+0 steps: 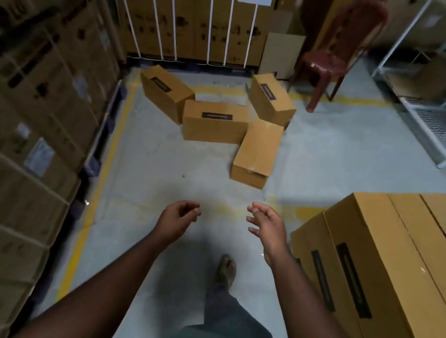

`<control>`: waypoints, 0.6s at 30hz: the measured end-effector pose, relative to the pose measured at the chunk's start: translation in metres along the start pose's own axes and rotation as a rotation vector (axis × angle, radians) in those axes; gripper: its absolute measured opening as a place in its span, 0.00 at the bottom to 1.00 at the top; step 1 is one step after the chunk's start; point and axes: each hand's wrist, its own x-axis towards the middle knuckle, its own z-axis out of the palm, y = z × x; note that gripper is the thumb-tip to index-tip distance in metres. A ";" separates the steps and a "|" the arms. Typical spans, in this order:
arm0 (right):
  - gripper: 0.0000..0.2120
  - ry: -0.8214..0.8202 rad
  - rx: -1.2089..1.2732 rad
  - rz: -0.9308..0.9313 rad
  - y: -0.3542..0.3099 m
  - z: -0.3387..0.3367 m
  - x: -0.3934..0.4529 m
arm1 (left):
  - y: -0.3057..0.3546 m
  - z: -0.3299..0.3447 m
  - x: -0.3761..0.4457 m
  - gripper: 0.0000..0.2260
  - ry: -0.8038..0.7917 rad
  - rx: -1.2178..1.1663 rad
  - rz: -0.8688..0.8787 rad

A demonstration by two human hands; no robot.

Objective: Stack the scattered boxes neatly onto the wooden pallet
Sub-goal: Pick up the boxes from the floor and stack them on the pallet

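Several brown cardboard boxes lie scattered on the grey floor ahead: one at the back left (165, 91), one in the middle (214, 124), one at the back right (272, 98) and one nearest me (257, 153), lying lengthwise. At the lower right stand stacked boxes (386, 266) of the same kind, upright side by side; whatever they rest on is hidden. My left hand (177, 216) and my right hand (265, 226) hover in front of me above the floor with loosely curled fingers, holding nothing, well short of the scattered boxes.
Tall walls of strapped cartons line the left side (30, 123) and the back (192, 18). A dark red plastic chair (333, 57) stands at the back right, and white wire shelving (440, 108) at the far right. Yellow floor lines (98, 184) mark the bay.
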 end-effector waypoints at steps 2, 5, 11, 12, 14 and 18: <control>0.07 0.009 0.010 0.026 -0.019 -0.001 0.050 | 0.019 0.010 0.050 0.11 -0.016 -0.009 -0.022; 0.06 0.000 -0.003 0.042 -0.053 -0.003 0.113 | 0.054 0.023 0.116 0.11 -0.027 -0.024 -0.037; 0.06 0.023 -0.046 0.065 -0.116 0.003 0.235 | 0.110 0.037 0.245 0.10 -0.063 -0.029 -0.041; 0.06 0.026 -0.052 0.072 -0.123 0.006 0.256 | 0.116 0.040 0.268 0.10 -0.076 -0.026 -0.048; 0.07 0.026 -0.057 0.086 -0.135 0.013 0.297 | 0.125 0.049 0.314 0.10 -0.097 -0.028 -0.072; 0.06 0.054 -0.092 0.126 -0.153 0.029 0.386 | 0.133 0.067 0.412 0.07 -0.142 -0.043 -0.128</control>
